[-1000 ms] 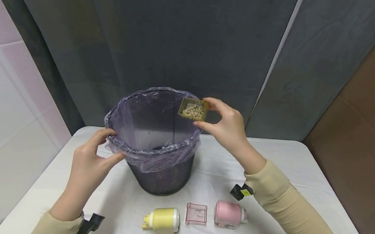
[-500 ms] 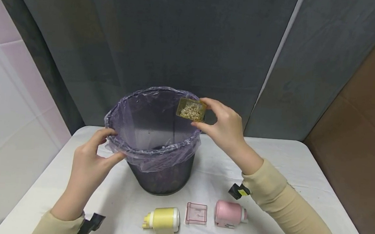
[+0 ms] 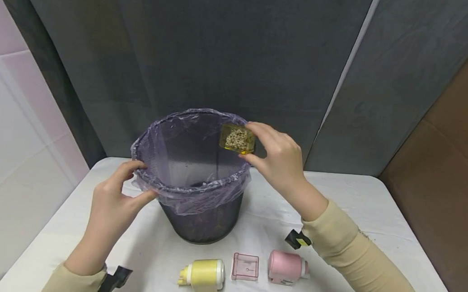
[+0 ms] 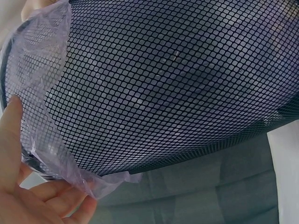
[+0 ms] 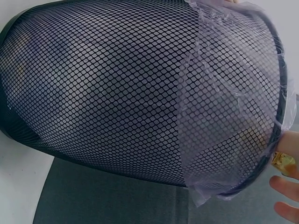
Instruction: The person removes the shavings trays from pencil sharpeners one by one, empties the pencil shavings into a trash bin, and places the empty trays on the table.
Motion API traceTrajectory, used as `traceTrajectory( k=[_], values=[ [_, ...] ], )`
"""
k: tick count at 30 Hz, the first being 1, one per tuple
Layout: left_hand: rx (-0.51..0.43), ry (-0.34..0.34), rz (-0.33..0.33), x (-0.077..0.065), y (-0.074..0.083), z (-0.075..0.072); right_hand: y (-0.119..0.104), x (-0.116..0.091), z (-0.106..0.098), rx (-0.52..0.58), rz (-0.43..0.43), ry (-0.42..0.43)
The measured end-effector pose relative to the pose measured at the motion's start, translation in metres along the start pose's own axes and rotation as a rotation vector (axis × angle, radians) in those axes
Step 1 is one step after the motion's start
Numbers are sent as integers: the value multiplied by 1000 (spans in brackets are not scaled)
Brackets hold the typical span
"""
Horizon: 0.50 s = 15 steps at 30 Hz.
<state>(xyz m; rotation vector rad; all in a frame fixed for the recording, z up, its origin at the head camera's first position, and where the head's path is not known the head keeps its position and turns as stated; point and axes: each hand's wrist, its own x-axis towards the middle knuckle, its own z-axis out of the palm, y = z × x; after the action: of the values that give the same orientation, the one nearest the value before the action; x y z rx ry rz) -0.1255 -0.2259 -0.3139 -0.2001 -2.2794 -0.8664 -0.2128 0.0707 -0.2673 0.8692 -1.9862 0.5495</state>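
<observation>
A black mesh wastebasket (image 3: 208, 228) with a thin purple bin liner (image 3: 191, 204) folded over its rim stands on the table. My left hand (image 3: 109, 205) grips the near left rim through the liner, also in the left wrist view, where the fingers (image 4: 65, 200) lie by the plastic. My right hand (image 3: 282, 160) pinches a small translucent yellow tray (image 3: 225, 138) between thumb and fingers at the basket's right rim. The tray tilts toward me and pale, shaving-like bits (image 3: 238, 138) lie inside. In the right wrist view the tray (image 5: 284, 163) shows only partly, beside the rim.
Near the table's front lie a yellow-and-white barrel-shaped device (image 3: 204, 273), a clear pink drawer-like tray (image 3: 245, 268) and a pink barrel-shaped device (image 3: 284, 265). Behind the white-covered table (image 3: 337, 189) rises a dark grey curtain (image 3: 224, 50).
My right hand has moved slightly left with the yellow tray and tipped it further; the bits in it have bunched together. My left hand keeps its hold on the rim.
</observation>
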Motion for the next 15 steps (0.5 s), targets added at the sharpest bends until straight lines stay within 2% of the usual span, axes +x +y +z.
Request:
traceTrajectory(
  k=[15],
  values=[
    [-6, 16, 5, -1, -1, 1, -4, 1, 1, -50, -83, 19]
  ],
)
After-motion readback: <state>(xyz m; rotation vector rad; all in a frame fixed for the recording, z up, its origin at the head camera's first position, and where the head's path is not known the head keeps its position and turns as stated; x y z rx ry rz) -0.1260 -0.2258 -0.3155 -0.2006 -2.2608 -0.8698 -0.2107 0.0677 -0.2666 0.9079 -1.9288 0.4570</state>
